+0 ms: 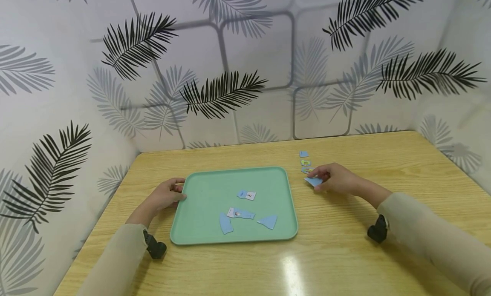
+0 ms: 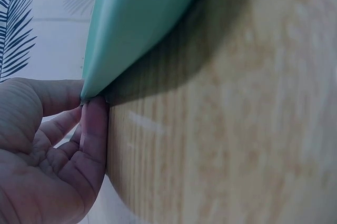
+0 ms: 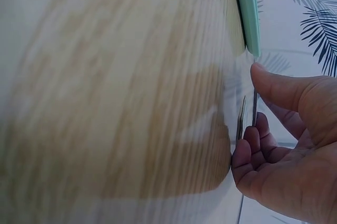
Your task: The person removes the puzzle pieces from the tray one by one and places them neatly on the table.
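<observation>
My left hand (image 1: pixel 163 197) pinches the left rim of a mint-green tray (image 1: pixel 207 181). In the left wrist view the thumb lies on one side of the tray edge (image 2: pixel 131 29) and the fingers on the other. To the right of the tray, my right hand (image 1: pixel 337 179) pinches a light blue puzzle piece (image 1: pixel 314 182) just over the table. From the right wrist side this thin piece (image 3: pixel 255 109) shows edge-on between thumb and fingers. Beyond it, small pieces stand in a column: a blue one (image 1: pixel 304 154), a yellow-printed one (image 1: pixel 305 162) and a partly hidden one (image 1: pixel 306 170).
Several blue pieces lie in the tray: a joined pair (image 1: pixel 246 195), a printed strip (image 1: pixel 241 213), a curved piece (image 1: pixel 226 223) and a fan-shaped piece (image 1: pixel 268 222). The wooden table (image 1: pixel 230 270) meets a leaf-patterned wall covering (image 1: pixel 261 108) at the back and sides.
</observation>
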Available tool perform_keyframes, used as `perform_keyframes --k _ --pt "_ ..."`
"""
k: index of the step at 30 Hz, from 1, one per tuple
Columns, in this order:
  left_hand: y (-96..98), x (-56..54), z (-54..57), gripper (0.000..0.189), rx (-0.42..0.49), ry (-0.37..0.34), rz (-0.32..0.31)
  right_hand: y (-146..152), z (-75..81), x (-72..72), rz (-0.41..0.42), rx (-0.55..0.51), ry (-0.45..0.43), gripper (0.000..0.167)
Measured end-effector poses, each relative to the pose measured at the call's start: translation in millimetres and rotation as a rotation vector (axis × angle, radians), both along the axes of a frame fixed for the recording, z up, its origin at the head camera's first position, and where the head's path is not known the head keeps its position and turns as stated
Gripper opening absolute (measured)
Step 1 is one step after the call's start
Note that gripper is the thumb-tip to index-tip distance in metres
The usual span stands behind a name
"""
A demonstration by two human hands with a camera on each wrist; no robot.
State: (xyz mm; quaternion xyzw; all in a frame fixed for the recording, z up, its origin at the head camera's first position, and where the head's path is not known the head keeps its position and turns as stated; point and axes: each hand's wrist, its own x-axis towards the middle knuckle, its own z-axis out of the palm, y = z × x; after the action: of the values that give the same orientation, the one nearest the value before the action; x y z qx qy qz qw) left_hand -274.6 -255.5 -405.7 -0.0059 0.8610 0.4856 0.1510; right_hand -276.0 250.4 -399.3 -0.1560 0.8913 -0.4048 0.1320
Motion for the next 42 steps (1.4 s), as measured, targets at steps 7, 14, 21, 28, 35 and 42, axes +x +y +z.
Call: perform_keyframes --k 7,14,21,28,35,42 --pt "-0.1 -1.0 0.0 0.058 -0.006 -0.002 0.001 1.3 1.1 0.1 -0.002 0.027 -0.008 0.037" --pt "0.5 -3.0 0.0 0.06 -0.008 0.0 -0.007 3.8 0.1 -1.3 0.017 0.019 -0.011 0.038" --pt "0.4 -3.1 -0.5 0.06 -0.012 0.004 -0.009 3.4 -4.3 -4.4 0.026 0.008 0.001 0.037" --pt "0.9 -2.4 -0.2 0.06 0.001 0.002 -0.009 0.7 -5.1 -4.8 0.036 0.023 0.016 0.037" --pt "0.4 -3.9 -1.1 0.06 0.0 0.0 -0.008 -0.2 -5.2 -4.6 0.037 0.025 0.019 0.037" --pt "-0.8 -2.8 -2.3 0.059 -0.007 0.0 -0.003 -1.6 -7.0 -5.1 0.035 0.022 0.017 0.037"
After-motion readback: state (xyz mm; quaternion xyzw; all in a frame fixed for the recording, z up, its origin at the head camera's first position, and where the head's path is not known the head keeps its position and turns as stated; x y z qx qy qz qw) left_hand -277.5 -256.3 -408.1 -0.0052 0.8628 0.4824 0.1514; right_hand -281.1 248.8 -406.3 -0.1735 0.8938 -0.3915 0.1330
